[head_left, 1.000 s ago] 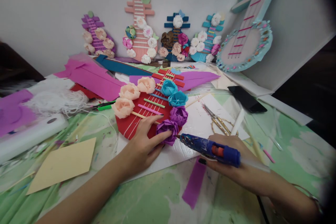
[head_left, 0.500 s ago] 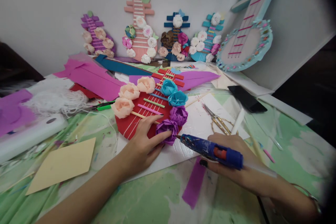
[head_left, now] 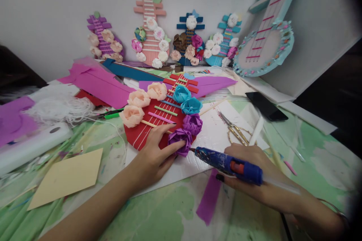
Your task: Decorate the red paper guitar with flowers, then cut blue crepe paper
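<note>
A red paper instrument (head_left: 140, 131) with white strings, coloured bars and paper flowers lies on a white board (head_left: 181, 169). My left hand (head_left: 158, 148) rests on its lower part, fingers apart, one fingertip pressing on the lower purple flower (head_left: 180, 139). Above that are a second purple flower (head_left: 192, 124) and two blue ones. Peach flowers (head_left: 131, 116) line the left side. My right hand (head_left: 254, 175) is closed around a blue glue gun (head_left: 226, 161), whose nozzle points left, beside the lower purple flower.
Gold-handled scissors (head_left: 239, 131) and a black phone (head_left: 266, 106) lie to the right. A purple strip (head_left: 209, 197) is in front, a tan card (head_left: 66, 179) and white string (head_left: 60, 107) at left. Decorated paper instruments (head_left: 151, 30) lean on the wall behind.
The glue gun and my right hand have shifted slightly right and down, so the nozzle is a little farther from the purple flower. My left hand has stayed in place.
</note>
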Action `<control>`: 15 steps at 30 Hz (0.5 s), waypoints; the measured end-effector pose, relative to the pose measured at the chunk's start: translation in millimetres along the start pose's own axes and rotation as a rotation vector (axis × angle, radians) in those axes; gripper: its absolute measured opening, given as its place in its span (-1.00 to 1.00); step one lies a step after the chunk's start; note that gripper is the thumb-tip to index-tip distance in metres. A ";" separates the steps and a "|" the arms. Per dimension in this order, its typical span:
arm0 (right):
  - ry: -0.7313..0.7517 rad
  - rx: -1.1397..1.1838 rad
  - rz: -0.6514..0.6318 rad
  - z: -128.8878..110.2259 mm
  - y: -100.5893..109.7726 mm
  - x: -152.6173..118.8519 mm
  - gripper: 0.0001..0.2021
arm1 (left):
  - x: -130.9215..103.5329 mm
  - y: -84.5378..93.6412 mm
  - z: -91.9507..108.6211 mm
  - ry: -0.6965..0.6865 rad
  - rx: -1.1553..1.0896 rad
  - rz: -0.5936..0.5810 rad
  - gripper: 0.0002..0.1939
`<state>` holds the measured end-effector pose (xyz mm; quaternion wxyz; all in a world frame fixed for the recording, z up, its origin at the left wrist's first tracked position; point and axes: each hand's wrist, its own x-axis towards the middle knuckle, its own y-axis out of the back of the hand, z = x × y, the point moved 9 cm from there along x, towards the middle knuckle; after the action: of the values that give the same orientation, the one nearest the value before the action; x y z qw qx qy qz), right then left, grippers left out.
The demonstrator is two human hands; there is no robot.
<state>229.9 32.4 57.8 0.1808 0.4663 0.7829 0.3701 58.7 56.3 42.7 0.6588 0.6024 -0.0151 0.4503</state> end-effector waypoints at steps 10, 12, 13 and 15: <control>0.029 -0.024 0.011 -2.9 2.4 -1.0 -0.68 | -1.1 0.5 -0.2 0.012 0.001 -0.006 -0.62; 0.016 0.018 0.031 -1.3 5.5 -1.6 -0.67 | -1.6 0.6 0.3 0.008 -0.005 -0.004 -0.62; 0.014 0.041 0.043 -0.7 7.3 -2.2 -0.67 | -1.8 0.6 0.4 0.008 -0.007 -0.004 -0.61; 0.032 0.076 0.072 -1.0 11.3 -3.9 -0.68 | -2.2 0.6 0.3 0.008 -0.009 -0.004 -0.61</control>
<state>238.0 32.0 66.8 0.1372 0.4950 0.7816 0.3539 57.1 54.7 42.0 0.6626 0.5977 -0.0130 0.4513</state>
